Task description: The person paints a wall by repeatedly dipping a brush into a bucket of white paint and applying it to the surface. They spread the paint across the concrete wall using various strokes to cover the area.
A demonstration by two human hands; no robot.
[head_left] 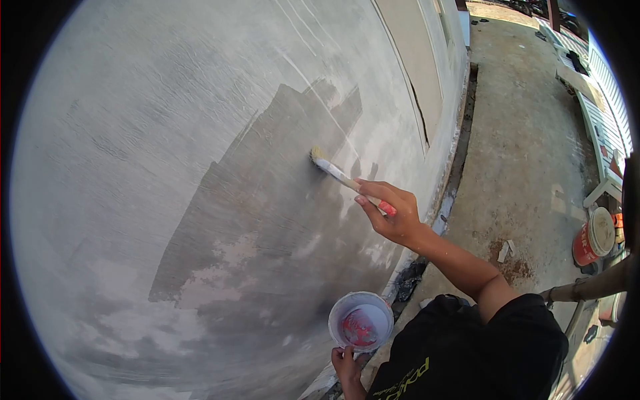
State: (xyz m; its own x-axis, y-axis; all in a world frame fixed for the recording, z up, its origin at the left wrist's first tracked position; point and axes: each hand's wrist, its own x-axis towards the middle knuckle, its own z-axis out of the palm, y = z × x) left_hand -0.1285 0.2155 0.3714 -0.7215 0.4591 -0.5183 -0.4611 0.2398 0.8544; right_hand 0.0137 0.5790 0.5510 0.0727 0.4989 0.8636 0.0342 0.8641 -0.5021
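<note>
The brush (337, 175) is held at a slant, its bristle tip set at the face of the grey wall (133, 173), within a darker patch (233, 193) that looks damp. The red-ended handle is gripped between the thumb and fingers of the right hand (399, 212), which is closed narrowly around it. For an even coat, light pressure is best kept on the bristles, and each stroke is best overlapped with the edge of the damp area while it is wet, so that ragged borders and pale gaps are avoided. The pale streaks above the brush are best smoothed out before they set.

Lower down, a small tub (337, 323) is held at its rim by the left hand (347, 365), near the wall. Pale liquid and a reddish patch are seen inside. It is best kept level and close below the work, with excess liquid wiped off on the rim.

Farther out, the wall is edged by a narrow channel (469, 110) and a concrete walkway (510, 133). Beyond, a red bucket (584, 247) is placed near a white slatted bench (595, 119).
</note>
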